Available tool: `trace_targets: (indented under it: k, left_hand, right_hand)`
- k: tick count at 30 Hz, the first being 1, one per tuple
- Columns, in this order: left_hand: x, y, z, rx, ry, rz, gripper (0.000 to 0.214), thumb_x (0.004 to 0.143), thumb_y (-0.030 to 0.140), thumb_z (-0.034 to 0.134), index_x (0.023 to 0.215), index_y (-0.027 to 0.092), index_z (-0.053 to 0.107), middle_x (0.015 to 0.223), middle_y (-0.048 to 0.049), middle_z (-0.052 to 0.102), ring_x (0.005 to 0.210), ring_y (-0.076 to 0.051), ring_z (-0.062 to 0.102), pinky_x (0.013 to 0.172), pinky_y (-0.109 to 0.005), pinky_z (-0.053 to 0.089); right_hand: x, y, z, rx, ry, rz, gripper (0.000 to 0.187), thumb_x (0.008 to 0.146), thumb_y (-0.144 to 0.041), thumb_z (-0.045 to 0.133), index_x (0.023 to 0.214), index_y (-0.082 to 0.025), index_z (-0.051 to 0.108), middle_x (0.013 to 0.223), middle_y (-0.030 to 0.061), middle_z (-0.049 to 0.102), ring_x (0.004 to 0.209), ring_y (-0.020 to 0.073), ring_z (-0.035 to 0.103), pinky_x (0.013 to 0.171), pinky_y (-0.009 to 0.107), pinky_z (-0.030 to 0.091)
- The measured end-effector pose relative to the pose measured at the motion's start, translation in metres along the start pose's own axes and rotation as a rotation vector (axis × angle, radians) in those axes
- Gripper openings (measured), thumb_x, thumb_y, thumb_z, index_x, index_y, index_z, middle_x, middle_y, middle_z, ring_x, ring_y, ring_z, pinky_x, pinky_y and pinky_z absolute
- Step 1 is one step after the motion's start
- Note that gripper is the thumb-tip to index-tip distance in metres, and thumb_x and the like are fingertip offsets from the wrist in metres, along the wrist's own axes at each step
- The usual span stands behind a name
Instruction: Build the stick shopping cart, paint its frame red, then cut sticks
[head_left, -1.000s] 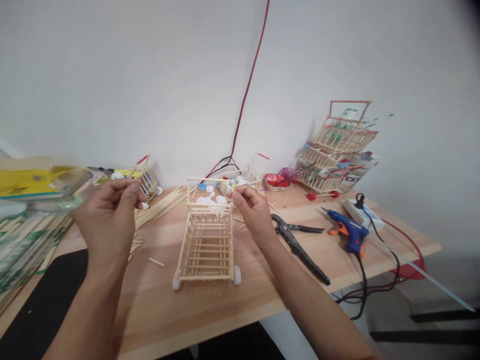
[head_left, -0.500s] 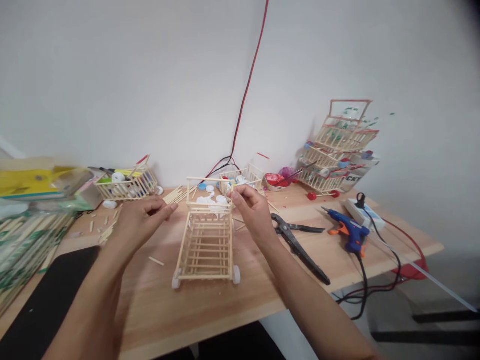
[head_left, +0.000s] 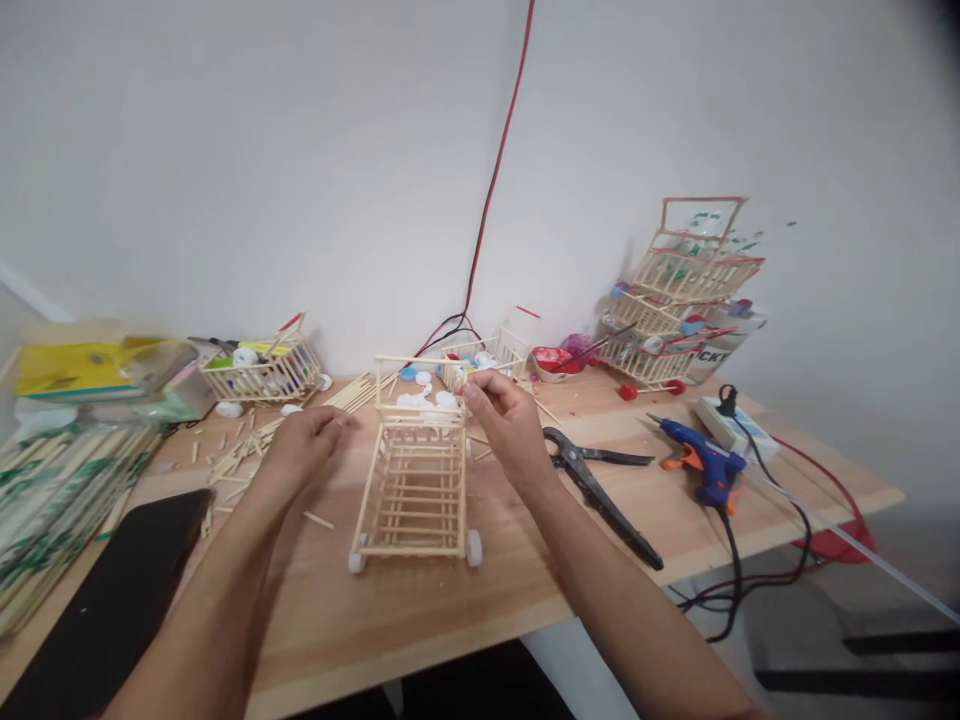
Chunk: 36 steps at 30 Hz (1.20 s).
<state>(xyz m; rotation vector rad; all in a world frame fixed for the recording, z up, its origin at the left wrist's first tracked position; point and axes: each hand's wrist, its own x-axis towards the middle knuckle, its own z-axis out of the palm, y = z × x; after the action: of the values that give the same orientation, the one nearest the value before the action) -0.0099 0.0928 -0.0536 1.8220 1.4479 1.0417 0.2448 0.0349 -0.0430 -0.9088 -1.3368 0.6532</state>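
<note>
A miniature shopping cart (head_left: 409, 490) made of thin wooden sticks, with white wheels, stands on the table in front of me. My right hand (head_left: 506, 415) is closed, its thumb and fingers pinching the upright of the cart's handle at the top right corner. To the left of the cart, my left hand (head_left: 304, 445) hovers low over the table, apart from the cart. Its fingers are loosely bent and somewhat blurred, and nothing shows in them. White round caps (head_left: 435, 402) lie behind the cart's handle, partly seen through it.
Cut stick pieces (head_left: 240, 455) lie left, near a black phone (head_left: 112, 600) and bagged sticks (head_left: 60, 510). Pliers (head_left: 600, 495), a blue glue gun (head_left: 701, 460) and a power strip (head_left: 731, 430) are right. Stacked stick carts (head_left: 667, 310) stand behind, beside a red paint dish (head_left: 551, 362).
My left hand has shifted slightly right and down, its thumb less stretched out. My right hand keeps its pinch on the cart's handle. The view has turned a little.
</note>
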Motion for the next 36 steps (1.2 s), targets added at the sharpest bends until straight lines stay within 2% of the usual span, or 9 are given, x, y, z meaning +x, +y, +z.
trace_targets:
  k: [3,5,10,19,23,25,32,36]
  left_hand:
    - [0.0,-0.001,0.001,-0.279,0.029,-0.084,0.031,0.06,0.042,0.074,0.079,0.018,0.074,0.05,0.0014,0.061,0.049,-0.015,0.052,0.053,-0.026,0.043]
    - [-0.001,0.001,0.001,-0.464,0.063,-0.14,0.035,0.054,0.035,0.082,0.082,0.017,0.072,0.058,-0.0005,0.067,0.055,-0.015,0.059,0.059,-0.026,0.05]
    - [-0.002,0.007,-0.005,-0.695,0.129,-0.213,0.033,0.049,0.023,0.089,0.07,0.018,0.065,0.064,-0.0028,0.072,0.059,-0.013,0.063,0.06,-0.024,0.055]
    - [0.001,0.005,-0.01,-0.796,0.157,-0.257,0.027,0.047,0.023,0.092,0.062,0.013,0.071,0.061,-0.0014,0.067,0.053,-0.007,0.054,0.05,-0.016,0.048]
    - [0.0,0.008,-0.01,-0.862,0.124,-0.223,0.035,0.048,0.021,0.091,0.078,0.014,0.076,0.06,-0.0001,0.066,0.053,-0.007,0.056,0.051,-0.015,0.05]
    - [0.0,0.008,-0.012,-0.865,0.11,-0.231,0.037,0.047,0.021,0.092,0.08,0.016,0.075,0.059,0.0004,0.066,0.052,-0.008,0.056,0.05,-0.016,0.05]
    - [0.0,0.006,-0.012,-0.786,0.12,-0.244,0.033,0.042,0.024,0.094,0.056,0.014,0.066,0.057,-0.0004,0.061,0.054,-0.008,0.052,0.046,-0.015,0.044]
    - [0.0,0.006,-0.01,-0.819,0.168,-0.251,0.039,0.035,0.021,0.097,0.051,0.013,0.062,0.057,0.001,0.058,0.055,-0.007,0.048,0.042,-0.014,0.038]
  right_hand:
    - [0.0,-0.001,0.0,0.0,0.004,0.007,0.022,0.089,-0.042,0.063,0.083,-0.021,0.068,0.084,0.0007,0.067,0.08,0.0159,0.058,0.075,0.028,0.043]
    - [0.0,-0.001,0.0,0.002,0.001,0.005,0.022,0.09,-0.041,0.062,0.083,-0.021,0.068,0.084,0.0005,0.066,0.08,0.0156,0.058,0.075,0.028,0.043]
    - [0.0,-0.002,0.0,0.003,-0.004,0.001,0.021,0.09,-0.04,0.062,0.084,-0.022,0.068,0.085,0.0005,0.067,0.08,0.0154,0.057,0.075,0.028,0.042]
    - [0.0,0.0,-0.001,0.011,-0.001,0.005,0.024,0.089,-0.044,0.063,0.083,-0.021,0.068,0.084,0.0011,0.067,0.08,0.0158,0.059,0.075,0.028,0.044]
    - [0.0,0.0,-0.001,0.02,0.001,-0.001,0.023,0.089,-0.044,0.063,0.083,-0.022,0.068,0.081,0.0007,0.065,0.076,0.0154,0.057,0.072,0.027,0.044]
    - [0.0,0.0,-0.001,0.031,0.001,-0.002,0.022,0.089,-0.042,0.064,0.082,-0.022,0.068,0.08,0.0002,0.065,0.076,0.0152,0.057,0.072,0.027,0.044]
    - [0.001,0.0,-0.001,0.02,0.042,-0.02,0.026,0.092,-0.044,0.06,0.082,-0.022,0.071,0.083,0.0011,0.069,0.085,0.0181,0.062,0.082,0.03,0.047]
    - [0.001,0.001,-0.002,0.017,0.073,-0.016,0.027,0.093,-0.045,0.059,0.09,-0.023,0.073,0.09,0.002,0.071,0.088,0.0182,0.063,0.083,0.03,0.047]
